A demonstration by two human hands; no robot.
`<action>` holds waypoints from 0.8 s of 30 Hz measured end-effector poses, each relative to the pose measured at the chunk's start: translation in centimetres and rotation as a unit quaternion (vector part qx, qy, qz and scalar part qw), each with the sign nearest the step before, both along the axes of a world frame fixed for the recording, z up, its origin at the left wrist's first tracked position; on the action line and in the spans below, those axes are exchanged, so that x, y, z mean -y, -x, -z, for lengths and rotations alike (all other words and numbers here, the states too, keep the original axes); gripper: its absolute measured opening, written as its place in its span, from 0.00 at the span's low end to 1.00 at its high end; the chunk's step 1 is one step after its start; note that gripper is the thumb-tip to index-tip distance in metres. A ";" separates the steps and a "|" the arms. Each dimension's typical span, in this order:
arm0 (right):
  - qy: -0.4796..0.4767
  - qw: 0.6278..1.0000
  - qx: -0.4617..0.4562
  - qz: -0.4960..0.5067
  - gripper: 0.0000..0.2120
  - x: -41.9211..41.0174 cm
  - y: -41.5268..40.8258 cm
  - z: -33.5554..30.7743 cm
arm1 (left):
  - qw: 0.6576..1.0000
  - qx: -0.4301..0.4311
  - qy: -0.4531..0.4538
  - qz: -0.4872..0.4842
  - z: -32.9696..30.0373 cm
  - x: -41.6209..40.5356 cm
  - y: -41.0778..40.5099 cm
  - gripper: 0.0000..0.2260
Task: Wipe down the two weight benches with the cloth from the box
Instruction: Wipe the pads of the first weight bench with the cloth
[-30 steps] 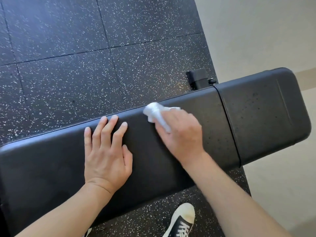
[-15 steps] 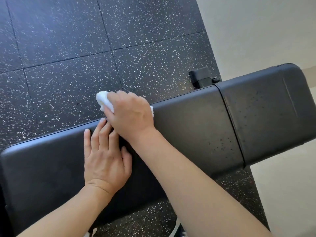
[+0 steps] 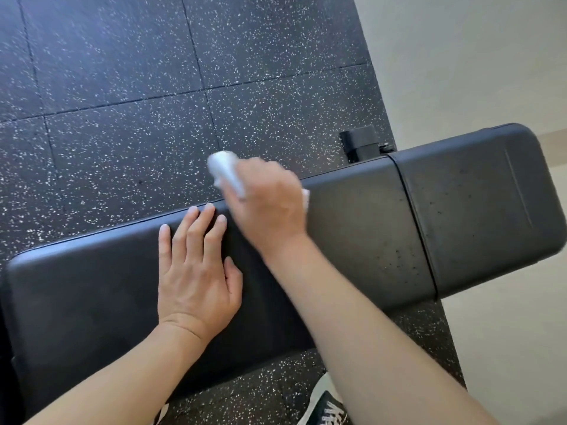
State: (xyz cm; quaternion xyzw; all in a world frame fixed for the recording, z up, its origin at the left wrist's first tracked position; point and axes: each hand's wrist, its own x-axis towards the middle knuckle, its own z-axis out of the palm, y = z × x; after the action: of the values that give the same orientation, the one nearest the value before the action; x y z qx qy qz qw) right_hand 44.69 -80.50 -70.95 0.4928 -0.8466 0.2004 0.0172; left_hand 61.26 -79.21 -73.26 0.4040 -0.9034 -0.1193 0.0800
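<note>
Over a black speckled rubber gym floor [image 3: 122, 87], we judge the job barely begun: our left hand [image 3: 196, 280] rests flat, fingers straight, on the long black padded weight bench [image 3: 352, 240] while our right hand [image 3: 270, 204] grips the crumpled white cloth [image 3: 225, 171] at its far edge, speckled pad unwiped, second bench unseen.

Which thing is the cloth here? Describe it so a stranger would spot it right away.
Find the long black weight bench lying across the speckled rubber floor. At its far edge, the right hand grips a small crumpled cloth that pokes out past the fingers. It is the only white, soft thing on the dark bench.
</note>
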 end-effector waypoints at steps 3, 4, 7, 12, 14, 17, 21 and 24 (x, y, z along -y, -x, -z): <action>0.038 0.996 0.040 -0.067 0.13 1.0 -1.5 0.2 | 1.000 -0.002 -0.005 -0.003 -0.1 0.1 0.0 0.27; 0.039 0.997 0.038 -0.061 0.13 0.0 -0.5 0.1 | 1.000 -0.002 -0.001 -0.001 -0.1 0.0 0.0 0.27; 0.023 0.999 -0.018 0.034 0.13 -6.2 5.3 0.2 | 1.000 -0.007 0.001 0.001 -0.4 0.0 -0.1 0.27; 0.005 0.989 0.001 0.146 0.09 -13.1 8.4 -0.2 | 1.000 -0.008 -0.016 -0.001 -0.6 0.0 -0.1 0.27; 0.008 0.993 0.006 0.114 0.08 -11.0 4.9 0.2 | 1.000 -0.010 -0.019 -0.001 -0.7 0.0 -0.1 0.27; 0.027 0.999 0.029 0.032 0.06 -5.8 -0.8 0.5 | 1.000 -0.012 -0.025 -0.003 -0.7 0.0 -0.1 0.27; 0.014 0.999 0.029 -0.016 0.10 1.1 -2.6 0.0 | 0.999 -0.015 -0.033 -0.001 -0.7 0.0 -0.1 0.27; -0.022 0.998 0.036 -0.043 0.13 2.4 -1.5 -0.5 | 0.999 0.017 -0.029 0.014 -0.9 0.1 -0.1 0.28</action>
State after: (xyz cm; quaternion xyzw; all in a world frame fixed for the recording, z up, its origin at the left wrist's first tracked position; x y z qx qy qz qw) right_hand 46.18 -82.92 -70.44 0.5218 -0.8287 0.1999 -0.0332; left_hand 61.33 -79.26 -72.33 0.3952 -0.9065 -0.1394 0.0508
